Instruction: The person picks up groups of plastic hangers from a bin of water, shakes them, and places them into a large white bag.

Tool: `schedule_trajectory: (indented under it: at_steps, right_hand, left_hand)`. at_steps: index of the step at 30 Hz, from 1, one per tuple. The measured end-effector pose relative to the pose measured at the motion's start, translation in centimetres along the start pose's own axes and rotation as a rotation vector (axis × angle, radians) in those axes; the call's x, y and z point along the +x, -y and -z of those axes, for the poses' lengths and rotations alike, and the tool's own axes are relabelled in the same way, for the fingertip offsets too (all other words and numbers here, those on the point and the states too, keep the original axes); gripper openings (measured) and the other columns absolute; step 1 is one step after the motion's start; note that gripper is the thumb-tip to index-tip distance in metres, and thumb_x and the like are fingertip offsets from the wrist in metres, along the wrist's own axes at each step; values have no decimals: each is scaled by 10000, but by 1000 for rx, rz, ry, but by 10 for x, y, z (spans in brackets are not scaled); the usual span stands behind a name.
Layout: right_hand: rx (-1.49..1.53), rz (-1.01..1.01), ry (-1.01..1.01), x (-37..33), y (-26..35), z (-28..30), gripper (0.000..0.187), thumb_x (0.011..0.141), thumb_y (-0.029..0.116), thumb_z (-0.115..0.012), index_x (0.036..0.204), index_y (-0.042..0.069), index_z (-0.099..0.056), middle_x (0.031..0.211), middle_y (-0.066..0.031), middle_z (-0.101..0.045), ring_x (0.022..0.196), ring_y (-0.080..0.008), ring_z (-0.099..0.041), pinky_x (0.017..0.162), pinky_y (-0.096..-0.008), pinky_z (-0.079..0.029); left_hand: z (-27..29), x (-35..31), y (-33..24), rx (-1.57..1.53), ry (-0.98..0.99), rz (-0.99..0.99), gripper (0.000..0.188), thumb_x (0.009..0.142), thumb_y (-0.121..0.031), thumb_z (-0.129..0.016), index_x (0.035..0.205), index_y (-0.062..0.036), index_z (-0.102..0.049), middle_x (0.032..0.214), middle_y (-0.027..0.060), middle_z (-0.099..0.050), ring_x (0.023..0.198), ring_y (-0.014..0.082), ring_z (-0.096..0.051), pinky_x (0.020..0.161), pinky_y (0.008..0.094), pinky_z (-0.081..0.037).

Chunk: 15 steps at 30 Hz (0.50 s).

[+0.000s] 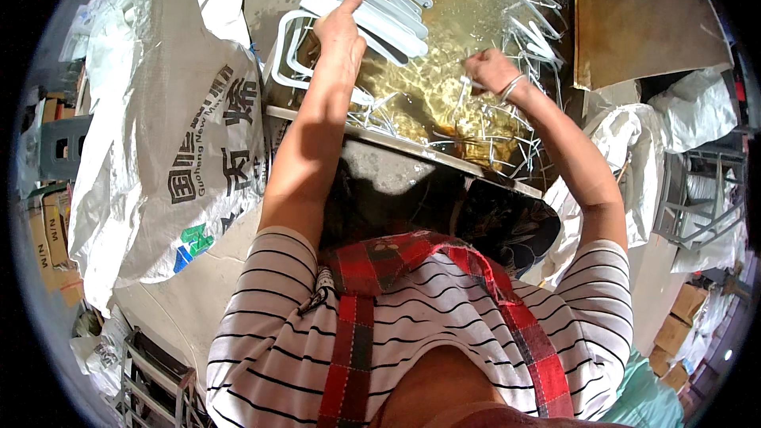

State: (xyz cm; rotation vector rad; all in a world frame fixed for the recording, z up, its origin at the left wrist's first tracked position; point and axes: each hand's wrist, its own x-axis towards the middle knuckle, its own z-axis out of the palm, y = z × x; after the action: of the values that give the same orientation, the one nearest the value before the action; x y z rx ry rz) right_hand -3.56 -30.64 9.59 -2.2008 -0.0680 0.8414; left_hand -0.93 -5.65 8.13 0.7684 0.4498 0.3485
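My left hand point(339, 33) is closed on a stack of pale grey plastic frames point(380, 12), one finger stretched along the top; its other fingers are partly hidden. Another looped frame point(290, 46) lies beside that wrist. To the right, my right hand point(491, 73) is above the worktable, its fingers curled together. Whatever they hold, if anything, is too small to make out. Thin white plastic strips point(533, 38) are scattered around it on a glossy, yellowish surface point(432, 79) with rippling light.
The worktable's metal front edge point(428, 152) runs close before me. A large white woven sack point(170, 103) stands at the left. On the right are a brown board point(646, 24) and another white sack point(622, 143). A grey stool point(158, 372) sits at the lower left.
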Motion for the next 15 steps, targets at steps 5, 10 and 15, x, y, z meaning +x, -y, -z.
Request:
schedule_trajectory:
  at_steps: [5,10,15]
  right_hand:
    - [244,97,-344,21,14,37,830,711,695,-500,1009,-78,-551,930,-232,-601,844,-304,-610,725,-392,-503]
    - [1130,205,-10,44,52,23,549,771,442,-634,1051,-23,-549,971,-139,-625,848,-216,-625,765,-380,-516]
    - [1299,216,105,37,32,16,169,786,102,-634,910,1,-580,793,-99,-629,687,-183,-635,627,-313,-553]
  left_hand:
    - [-5,-28,7,619,303,-145,338,636,-83,-766,891,77,-612,851,101,-631,717,185,-606,690,304,-503]
    - [-11,-66,22,1196,658,-121,503,615,-258,-789,977,39,-603,953,148,-634,841,183,-608,783,295,-476]
    - [-8,-67,30,899,880,-276,346,725,-168,-715,1028,-30,-619,958,49,-643,904,136,-576,813,269,-452]
